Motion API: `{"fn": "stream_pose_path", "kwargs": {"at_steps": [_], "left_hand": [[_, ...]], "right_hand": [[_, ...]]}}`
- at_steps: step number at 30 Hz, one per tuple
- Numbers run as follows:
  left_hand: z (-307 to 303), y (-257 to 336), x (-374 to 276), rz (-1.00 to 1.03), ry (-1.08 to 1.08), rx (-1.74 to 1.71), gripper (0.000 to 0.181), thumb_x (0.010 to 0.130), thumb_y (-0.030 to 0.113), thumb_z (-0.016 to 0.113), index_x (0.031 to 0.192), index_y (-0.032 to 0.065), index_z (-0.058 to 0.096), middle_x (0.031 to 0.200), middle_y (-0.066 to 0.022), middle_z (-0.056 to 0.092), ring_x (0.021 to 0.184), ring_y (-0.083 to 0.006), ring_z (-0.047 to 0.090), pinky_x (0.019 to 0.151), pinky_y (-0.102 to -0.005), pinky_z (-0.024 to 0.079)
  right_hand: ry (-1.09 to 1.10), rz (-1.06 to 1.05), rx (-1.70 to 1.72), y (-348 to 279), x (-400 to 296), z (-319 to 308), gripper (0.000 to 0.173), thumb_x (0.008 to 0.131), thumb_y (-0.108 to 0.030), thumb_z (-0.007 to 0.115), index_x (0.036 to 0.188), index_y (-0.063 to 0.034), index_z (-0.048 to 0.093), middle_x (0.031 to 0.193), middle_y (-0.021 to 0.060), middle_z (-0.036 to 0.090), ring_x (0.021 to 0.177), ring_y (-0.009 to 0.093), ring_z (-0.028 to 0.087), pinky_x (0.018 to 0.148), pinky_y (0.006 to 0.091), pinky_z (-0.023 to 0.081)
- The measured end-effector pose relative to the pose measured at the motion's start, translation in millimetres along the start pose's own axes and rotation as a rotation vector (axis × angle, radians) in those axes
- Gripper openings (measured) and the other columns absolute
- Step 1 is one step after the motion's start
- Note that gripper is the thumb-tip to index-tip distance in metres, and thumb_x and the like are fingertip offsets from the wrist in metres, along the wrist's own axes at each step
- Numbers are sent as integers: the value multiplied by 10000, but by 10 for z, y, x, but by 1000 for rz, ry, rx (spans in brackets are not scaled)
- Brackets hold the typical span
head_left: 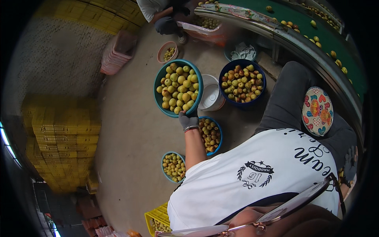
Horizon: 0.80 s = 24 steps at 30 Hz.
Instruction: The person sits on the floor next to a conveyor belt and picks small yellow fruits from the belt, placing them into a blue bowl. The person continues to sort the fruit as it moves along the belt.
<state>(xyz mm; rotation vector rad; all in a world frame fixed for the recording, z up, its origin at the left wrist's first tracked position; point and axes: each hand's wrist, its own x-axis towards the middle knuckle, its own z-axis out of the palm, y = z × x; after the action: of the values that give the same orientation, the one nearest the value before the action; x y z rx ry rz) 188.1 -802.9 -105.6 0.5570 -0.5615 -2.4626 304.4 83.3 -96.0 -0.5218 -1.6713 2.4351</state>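
Observation:
My left hand (189,121), in a grey glove, grips the near rim of a teal basin (156,102) heaped with yellow-green jujubes (181,79). This basin appears tilted and stands higher than the tubs around it. Partly beneath my left forearm is a blue basin (220,139) of browner jujubes. At the far right edge, my gloved right hand (351,161) has its fingers extended beside a few jujubes (341,172); what lies beneath it is mostly hidden. Just right of the teal basin stands a white bucket (210,96), with a dark blue tub (264,89) of reddish jujubes beyond.
A green conveyor belt (291,13) carrying jujubes curves along the right. A round patterned cushion (317,111) lies by my legs. Stacked yellow crates (65,133) and pink baskets (117,54) stand left. Another person (164,14) crouches at the top. A yellow crate (160,214) sits below.

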Motion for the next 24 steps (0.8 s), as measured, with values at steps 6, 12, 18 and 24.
{"fn": "stream_pose_path", "kwargs": {"at_steps": [6, 12, 18, 24], "left_hand": [[-1118, 223, 680, 130, 520, -76, 544, 840, 178, 445, 1375, 90, 407, 1361, -152, 482, 1242, -377, 464, 1011, -566, 406], [-1618, 261, 1051, 250, 760, -212, 422, 913, 277, 465, 1288, 91, 520, 1340, -86, 516, 1223, -296, 485, 1014, -492, 405], [-1777, 140, 1481, 354, 925, -321, 347, 862, 208, 516, 1159, 35, 565, 1217, -137, 577, 1116, -293, 571, 864, -430, 549], [-1857, 187, 1643, 366, 889, -326, 447, 949, 283, 478, 1316, 28, 474, 1344, -99, 510, 1204, -234, 510, 937, -360, 512]], "right_hand": [[33, 117, -48, 225, 152, -103, 611, 950, -353, 502, 1468, -102, 299, 1464, 112, 370, 1286, 232, 423, 984, 306, 398], [53, 199, -78, 371, 191, 26, 608, 947, -351, 509, 1462, -98, 308, 1449, 111, 385, 1274, 233, 434, 984, 309, 401], [71, 242, -99, 452, 177, 258, 605, 944, -349, 516, 1455, -94, 318, 1433, 110, 401, 1261, 234, 445, 984, 311, 404], [93, 275, -113, 520, 146, 455, 602, 940, -348, 523, 1448, -91, 328, 1418, 110, 417, 1248, 234, 455, 984, 313, 407]]}}
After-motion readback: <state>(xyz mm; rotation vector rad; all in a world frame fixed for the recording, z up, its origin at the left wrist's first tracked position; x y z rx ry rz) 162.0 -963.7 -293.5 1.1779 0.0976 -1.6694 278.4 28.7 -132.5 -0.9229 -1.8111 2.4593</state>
